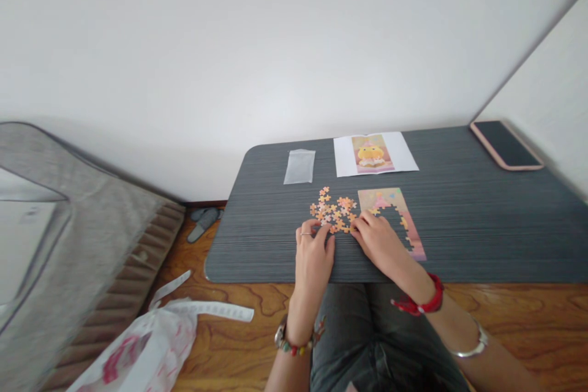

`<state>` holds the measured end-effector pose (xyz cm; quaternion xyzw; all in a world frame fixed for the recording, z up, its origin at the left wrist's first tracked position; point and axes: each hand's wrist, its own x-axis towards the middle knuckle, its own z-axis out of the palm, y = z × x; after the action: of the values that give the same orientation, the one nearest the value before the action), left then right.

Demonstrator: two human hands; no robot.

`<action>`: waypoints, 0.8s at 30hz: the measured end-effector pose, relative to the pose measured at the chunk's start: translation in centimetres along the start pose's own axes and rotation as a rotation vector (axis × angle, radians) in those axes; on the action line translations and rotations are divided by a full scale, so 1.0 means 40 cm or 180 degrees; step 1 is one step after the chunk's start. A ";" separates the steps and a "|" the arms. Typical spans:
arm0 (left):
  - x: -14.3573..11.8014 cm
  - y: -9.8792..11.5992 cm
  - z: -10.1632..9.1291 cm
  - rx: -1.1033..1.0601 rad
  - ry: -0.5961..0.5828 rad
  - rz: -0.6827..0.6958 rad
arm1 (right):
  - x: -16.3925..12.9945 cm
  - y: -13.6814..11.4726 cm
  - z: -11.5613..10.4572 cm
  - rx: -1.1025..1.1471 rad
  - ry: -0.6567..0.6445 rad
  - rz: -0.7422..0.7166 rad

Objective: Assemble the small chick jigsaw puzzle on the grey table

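From my end of the feed, I see both hands at the loose puzzle pieces [334, 211], which lie in a scattered heap on the dark bench [487, 220]. The left hand [315, 251] is at the heap's near left edge, fingers bent; they cover whatever is beneath them, so I cannot tell whether that grip has a piece. The right hand [377, 236] has its fingertips at the heap's right side, and I cannot tell if its grip is grasping a piece or only touching. It also blocks my view of the lower left of the puzzle border [408, 223]; the top and right side show. Beyond the heap I make out a clear bag [299, 166], too hazy to read inside, and a paper sheet [403, 156] with a printed yellow figure [371, 155]. A phone [508, 144] lies far right. At lower left, a plastic bag [160, 343] is cut off by my bottom edge, its reddish print unreadable
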<state>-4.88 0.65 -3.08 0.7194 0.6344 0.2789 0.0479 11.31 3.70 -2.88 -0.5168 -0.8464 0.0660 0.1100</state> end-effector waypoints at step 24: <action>0.026 -0.025 -0.007 0.0076 0.0138 -0.0112 | 0.075 0.050 -0.042 -0.0056 -0.0433 -0.0039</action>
<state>-5.85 1.72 -2.90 0.7024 0.6511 0.2859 0.0304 12.15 7.28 -1.37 -0.5068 -0.8557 0.0929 0.0481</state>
